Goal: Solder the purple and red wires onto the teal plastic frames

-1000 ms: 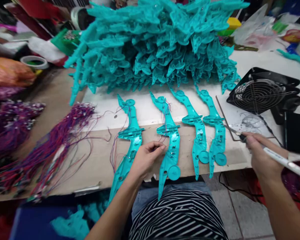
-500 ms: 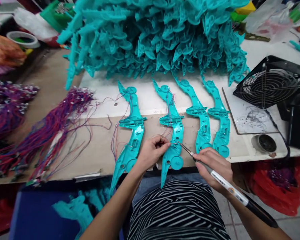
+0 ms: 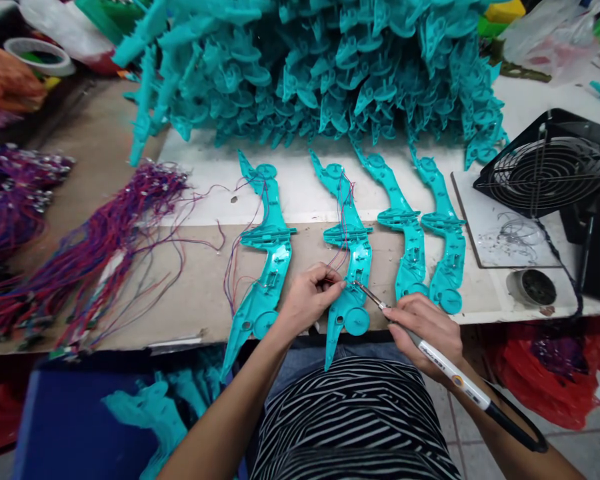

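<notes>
Several long teal plastic shells lie side by side at the table's front edge. My left hand (image 3: pixel 310 297) pinches thin red and purple wires against the second shell (image 3: pixel 351 257). My right hand (image 3: pixel 427 327) grips a white soldering iron (image 3: pixel 447 367) like a pen, its metal tip touching the same shell right beside my left fingertips. The leftmost shell (image 3: pixel 265 267) also carries loose wires. Two more shells (image 3: pixel 430 233) lie to the right without wires.
A big heap of teal shells (image 3: pixel 320 67) fills the back of the table. Bundles of red and purple wires (image 3: pixel 105 247) lie to the left. A black fan (image 3: pixel 550 167), a white board with solder scraps (image 3: pixel 510 233) and a small round holder (image 3: pixel 533 287) stand at the right.
My right hand swung the soldering iron from the right side of the table over to the second shell, and its tip now rests by my left fingers. The view has tilted down slightly.
</notes>
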The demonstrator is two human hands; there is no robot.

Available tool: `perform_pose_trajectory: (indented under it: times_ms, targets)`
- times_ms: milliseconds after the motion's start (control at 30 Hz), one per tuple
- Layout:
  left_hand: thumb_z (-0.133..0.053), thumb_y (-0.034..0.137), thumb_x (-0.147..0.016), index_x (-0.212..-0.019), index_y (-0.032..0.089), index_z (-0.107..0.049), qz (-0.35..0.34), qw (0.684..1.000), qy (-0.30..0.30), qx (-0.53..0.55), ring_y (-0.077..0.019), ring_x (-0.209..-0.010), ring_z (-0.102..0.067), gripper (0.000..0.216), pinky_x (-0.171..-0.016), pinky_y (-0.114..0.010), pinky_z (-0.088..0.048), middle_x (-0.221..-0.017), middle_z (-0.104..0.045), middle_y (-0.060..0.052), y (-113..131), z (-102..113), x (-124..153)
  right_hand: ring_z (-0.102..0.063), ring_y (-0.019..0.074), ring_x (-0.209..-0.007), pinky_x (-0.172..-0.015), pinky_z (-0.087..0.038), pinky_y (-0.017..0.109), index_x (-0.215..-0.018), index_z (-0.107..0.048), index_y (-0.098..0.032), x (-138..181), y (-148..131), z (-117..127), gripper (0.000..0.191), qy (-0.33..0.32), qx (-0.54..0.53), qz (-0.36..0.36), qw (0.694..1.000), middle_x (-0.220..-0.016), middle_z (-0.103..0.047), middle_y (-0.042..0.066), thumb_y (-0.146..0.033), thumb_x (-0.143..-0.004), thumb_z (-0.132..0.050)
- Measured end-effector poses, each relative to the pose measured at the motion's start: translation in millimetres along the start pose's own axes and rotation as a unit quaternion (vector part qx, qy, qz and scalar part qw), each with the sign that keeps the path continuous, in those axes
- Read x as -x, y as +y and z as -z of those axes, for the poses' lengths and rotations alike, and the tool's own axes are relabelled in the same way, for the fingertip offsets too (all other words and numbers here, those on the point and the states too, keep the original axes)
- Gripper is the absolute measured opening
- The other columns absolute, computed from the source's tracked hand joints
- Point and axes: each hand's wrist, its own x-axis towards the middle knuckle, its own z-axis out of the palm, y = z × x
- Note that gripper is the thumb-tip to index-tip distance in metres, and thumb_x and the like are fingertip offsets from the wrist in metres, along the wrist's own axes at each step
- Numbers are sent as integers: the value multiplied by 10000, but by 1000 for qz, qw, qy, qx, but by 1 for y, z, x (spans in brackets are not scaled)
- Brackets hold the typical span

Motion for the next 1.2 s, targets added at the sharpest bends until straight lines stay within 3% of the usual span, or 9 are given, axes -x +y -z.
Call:
perform_pose_trajectory:
  times_ms: [733,1200]
  targets:
    - [-680,277,-747,-670,154,-649,-36,998,-33,-30,-85,-550,-450,149,-506,-197,-398,-663,-565,10,-10,3,-1,-598,150,-732,-626,-545,268,-1084,-668,-172,1,2,0,276,-13,28,53,998,-683,-567,8,-50,-840,-631]
    - [-660,276,-760,-686,155,-646,-55,997,-30,-44,-94,-575,-478,143,-530,-208,-418,-681,-580,-4,-15,2,-2,-625,165,-748,-652,-560,303,-1149,-690,-206,0,3,11,348,5,30,26,999,-722,-611,20,-65,-836,-636]
